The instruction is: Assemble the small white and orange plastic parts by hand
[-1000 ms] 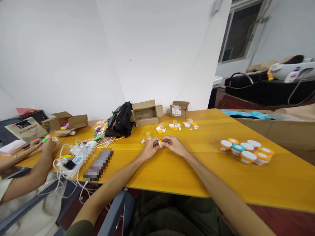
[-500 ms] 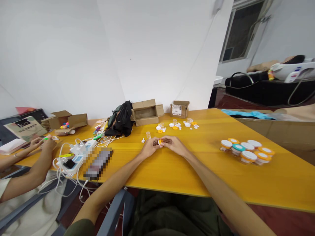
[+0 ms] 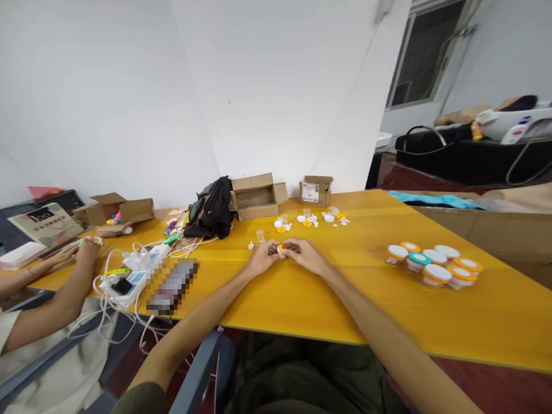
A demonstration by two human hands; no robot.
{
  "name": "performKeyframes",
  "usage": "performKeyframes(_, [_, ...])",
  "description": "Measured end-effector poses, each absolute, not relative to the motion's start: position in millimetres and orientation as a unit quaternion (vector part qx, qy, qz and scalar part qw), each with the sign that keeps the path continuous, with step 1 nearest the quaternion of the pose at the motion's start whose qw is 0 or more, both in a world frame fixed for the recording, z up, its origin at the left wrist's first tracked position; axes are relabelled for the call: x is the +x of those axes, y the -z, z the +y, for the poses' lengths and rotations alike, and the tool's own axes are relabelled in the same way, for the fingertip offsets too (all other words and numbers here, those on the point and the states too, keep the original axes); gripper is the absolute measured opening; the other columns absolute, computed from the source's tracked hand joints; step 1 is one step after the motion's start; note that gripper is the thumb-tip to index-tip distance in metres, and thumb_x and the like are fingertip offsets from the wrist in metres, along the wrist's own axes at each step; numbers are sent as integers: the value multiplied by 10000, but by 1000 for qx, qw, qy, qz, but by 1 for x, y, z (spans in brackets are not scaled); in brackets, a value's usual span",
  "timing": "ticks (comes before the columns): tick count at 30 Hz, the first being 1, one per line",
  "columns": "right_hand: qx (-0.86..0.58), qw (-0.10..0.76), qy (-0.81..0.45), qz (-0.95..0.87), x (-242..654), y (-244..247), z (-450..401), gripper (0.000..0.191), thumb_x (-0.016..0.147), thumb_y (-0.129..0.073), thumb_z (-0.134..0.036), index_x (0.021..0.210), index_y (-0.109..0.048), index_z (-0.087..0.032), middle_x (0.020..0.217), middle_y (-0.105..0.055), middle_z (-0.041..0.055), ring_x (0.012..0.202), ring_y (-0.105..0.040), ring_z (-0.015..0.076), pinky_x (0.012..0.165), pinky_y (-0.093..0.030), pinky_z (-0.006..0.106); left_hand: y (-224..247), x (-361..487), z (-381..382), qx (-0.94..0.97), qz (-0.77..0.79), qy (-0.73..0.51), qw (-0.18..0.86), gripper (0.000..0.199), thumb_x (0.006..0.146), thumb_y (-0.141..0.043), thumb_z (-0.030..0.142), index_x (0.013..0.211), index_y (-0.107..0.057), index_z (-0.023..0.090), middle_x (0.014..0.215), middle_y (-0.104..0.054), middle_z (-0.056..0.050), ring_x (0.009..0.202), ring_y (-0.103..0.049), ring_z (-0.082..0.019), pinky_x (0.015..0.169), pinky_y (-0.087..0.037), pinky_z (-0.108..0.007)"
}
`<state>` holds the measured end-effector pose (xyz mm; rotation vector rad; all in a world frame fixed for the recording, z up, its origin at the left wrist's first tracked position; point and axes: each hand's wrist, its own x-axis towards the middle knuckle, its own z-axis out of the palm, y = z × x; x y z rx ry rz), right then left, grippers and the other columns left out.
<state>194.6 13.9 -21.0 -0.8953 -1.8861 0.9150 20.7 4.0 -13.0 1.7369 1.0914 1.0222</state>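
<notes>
My left hand [image 3: 263,258] and my right hand [image 3: 305,255] meet at the middle of the table, both closed on one small orange-and-white cap [image 3: 280,248]. Fingers cover most of the cap. Just beyond my left hand stand a small clear cup [image 3: 260,236] and a white piece with dark holes [image 3: 250,245]. Farther back lie sets of loose parts: white round pieces [image 3: 301,219], orange rings [image 3: 307,223] and clear cups [image 3: 333,211]. To the right, several jars with white, orange and teal lids [image 3: 437,273] stand grouped together.
A power strip with white cables [image 3: 133,282] and a blurred-out phone [image 3: 173,287] lie at left. Behind are a black bag [image 3: 214,210], an opened carton [image 3: 254,198] and a smaller box [image 3: 316,191]. A co-worker's hands [image 3: 84,251] work at far left.
My hands stay in nearly the same place, still on the cap, with slight finger movement. The co-worker's hands at left have shifted a little.
</notes>
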Motion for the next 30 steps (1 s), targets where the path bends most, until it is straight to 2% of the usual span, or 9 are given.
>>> performKeyframes(6, [-362,418,-330,-765,195,21,13,170,791,-632,-280,898,-740,-203,874,-769,57,805,-707,230,784,-567,352,13,20,4,700,433,-399,404,243,686,-770,292,847,-640,164,699,-624,26,647,-557,-119,657,-433,-249])
performKeyframes(16, [-346,422,-372,-751,195,20,13,166,791,-643,-278,906,-737,-201,888,-767,62,825,-714,240,808,-577,380,15,18,6,703,428,-398,404,227,692,-755,253,878,-659,164,724,-637,17,671,-567,-129,673,-443,-255])
performKeyframes(30, [-323,424,-423,-733,197,18,14,212,773,-685,-367,909,-728,-210,942,-764,59,898,-711,248,864,-563,398,14,18,8,695,423,-401,421,210,688,-750,193,880,-670,166,752,-660,9,716,-595,-140,725,-470,-266])
